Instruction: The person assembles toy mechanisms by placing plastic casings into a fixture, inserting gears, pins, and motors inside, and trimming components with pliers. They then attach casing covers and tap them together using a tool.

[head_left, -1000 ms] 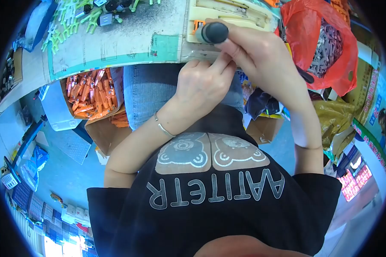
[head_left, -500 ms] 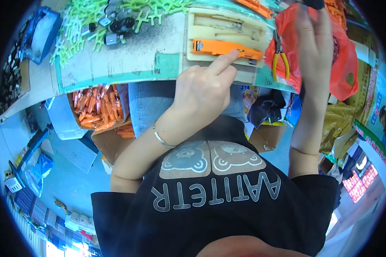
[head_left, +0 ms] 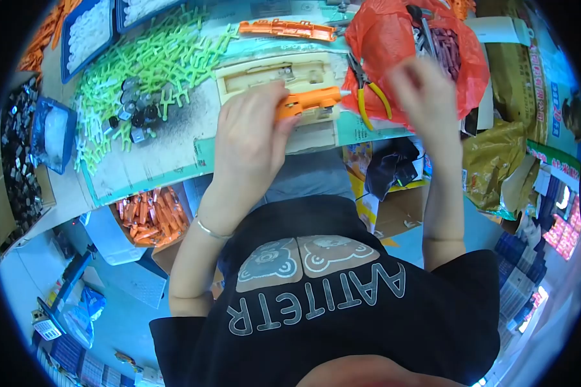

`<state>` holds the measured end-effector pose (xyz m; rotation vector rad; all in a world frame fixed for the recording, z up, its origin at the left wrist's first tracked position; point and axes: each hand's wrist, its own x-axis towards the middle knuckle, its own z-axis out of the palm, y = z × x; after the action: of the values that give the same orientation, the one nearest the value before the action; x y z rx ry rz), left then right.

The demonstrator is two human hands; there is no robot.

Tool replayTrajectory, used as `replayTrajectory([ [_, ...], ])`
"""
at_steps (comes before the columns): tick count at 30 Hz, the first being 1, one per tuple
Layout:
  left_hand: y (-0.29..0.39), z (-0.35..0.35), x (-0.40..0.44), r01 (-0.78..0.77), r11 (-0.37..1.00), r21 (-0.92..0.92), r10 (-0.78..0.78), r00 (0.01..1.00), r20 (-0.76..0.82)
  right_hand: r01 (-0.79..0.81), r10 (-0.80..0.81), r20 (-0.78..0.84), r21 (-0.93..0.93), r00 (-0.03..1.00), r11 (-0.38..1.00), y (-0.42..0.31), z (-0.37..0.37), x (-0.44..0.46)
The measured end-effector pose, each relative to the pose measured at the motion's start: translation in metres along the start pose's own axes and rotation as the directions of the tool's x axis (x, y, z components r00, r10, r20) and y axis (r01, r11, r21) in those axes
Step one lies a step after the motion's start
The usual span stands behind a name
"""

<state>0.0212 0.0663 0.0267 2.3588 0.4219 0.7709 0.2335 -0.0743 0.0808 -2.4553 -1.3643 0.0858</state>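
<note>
My left hand (head_left: 248, 138) is closed on an orange part (head_left: 313, 99), gripping its left end just above the cream fixture block (head_left: 229, 82). A pale tip sticks out at the part's right end. My right hand (head_left: 422, 90) is blurred by motion over the red plastic bag (head_left: 380, 32); its fingers are bent, and whether it holds anything cannot be made out. Pliers with yellow handles (head_left: 373, 105) lie between the fixture and my right hand. Behind the fixture lies an orange shell (head_left: 287, 29).
Green branching pieces (head_left: 155, 71) and small black-and-grey parts (head_left: 134, 113) cover the left of the table. Blue trays (head_left: 89, 35) of white pieces stand at the back left. Below the edge sits a box of orange parts (head_left: 152, 217); a gold bag (head_left: 496, 171) is at the right.
My left hand has lifted the orange part from the fixture. My right hand has come back from the far right, and the dark-ended tool it held earlier no longer shows in it. The view has turned.
</note>
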Motion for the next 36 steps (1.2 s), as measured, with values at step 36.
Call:
replayTrajectory([
  [36,0.005,-0.049,0.0,0.084,0.992,-0.096,-0.107,0.956,-0.272,0.163,-0.449,0.27,0.678,0.851,0.717,-0.096,0.022,-0.015],
])
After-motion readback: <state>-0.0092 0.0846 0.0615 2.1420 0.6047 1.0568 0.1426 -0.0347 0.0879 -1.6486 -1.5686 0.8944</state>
